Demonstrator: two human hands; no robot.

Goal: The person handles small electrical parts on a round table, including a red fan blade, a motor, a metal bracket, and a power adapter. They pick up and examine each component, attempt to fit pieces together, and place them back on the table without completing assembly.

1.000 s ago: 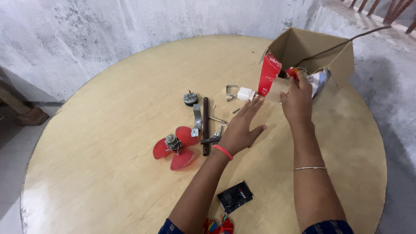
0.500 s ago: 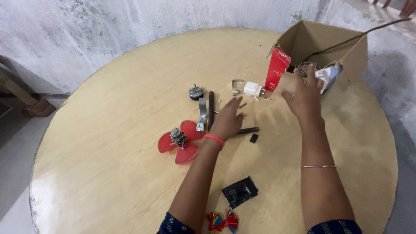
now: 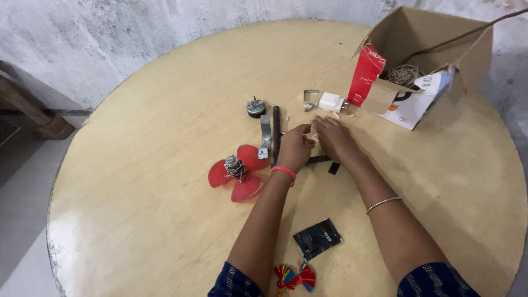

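Nearest lies a black packet (image 3: 317,238) on the round table (image 3: 137,181). Further, the left hand (image 3: 294,147) and right hand (image 3: 334,140) meet over a small white piece (image 3: 315,137) beside a dark rod (image 3: 276,133); their fingers are curled, but whether they grip it I cannot tell. A red fan (image 3: 237,171) lies left, a cardboard box (image 3: 434,52) far behind.

Something tiny, perhaps a screw, hidden between hands (image 3: 316,144)

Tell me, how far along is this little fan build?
Early, it seems. Done: the red fan blade already sits on a small motor. In hand: both hands, left hand and right hand, meet over small bits beside the dark rod. Left: another motor, a white plug and a metal bracket lie loose.
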